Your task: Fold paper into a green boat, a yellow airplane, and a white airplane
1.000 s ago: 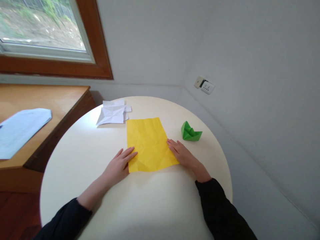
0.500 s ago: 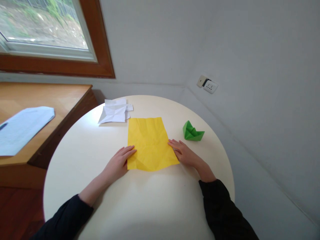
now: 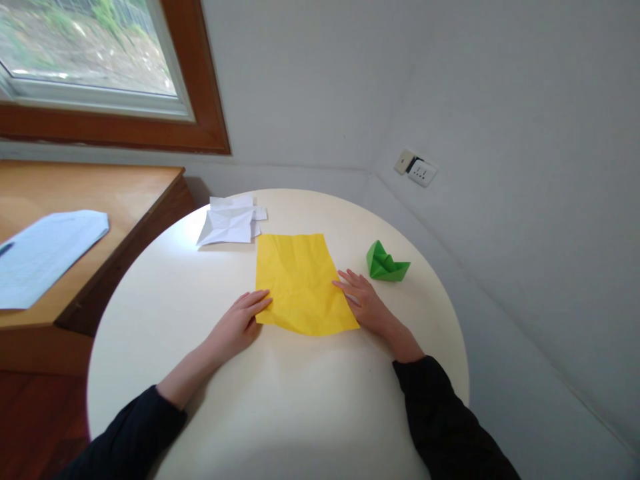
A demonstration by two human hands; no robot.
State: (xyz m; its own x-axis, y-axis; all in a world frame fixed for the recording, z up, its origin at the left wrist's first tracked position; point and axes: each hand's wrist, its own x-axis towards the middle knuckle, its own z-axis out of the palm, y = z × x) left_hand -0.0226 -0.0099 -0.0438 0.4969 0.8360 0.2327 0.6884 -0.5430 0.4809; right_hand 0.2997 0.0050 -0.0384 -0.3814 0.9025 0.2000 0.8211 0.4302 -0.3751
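A creased yellow sheet of paper (image 3: 300, 283) lies in front of me, its near edge bowed up off the table. My left hand (image 3: 245, 320) is closed on the sheet's left edge, fingers on top and the thumb tucked under near the corner. At the right edge, my right hand (image 3: 365, 300) holds the paper with a finger over it; its thumb is hidden and its other fingers are slightly spread. Just beyond that hand stands a folded green paper boat (image 3: 387, 262).
White creased papers (image 3: 230, 223) lie at the far left of the round white table (image 3: 300, 393). A wooden desk (image 3: 125, 193) on the left carries white sheets (image 3: 55, 250) and a pen (image 3: 6, 249). Behind are a window and a wall socket (image 3: 423, 173).
The sheet's near left corner has lifted and its near edge curves up more. My right hand's fingers have shifted slightly and spread. My left hand stays almost in place.
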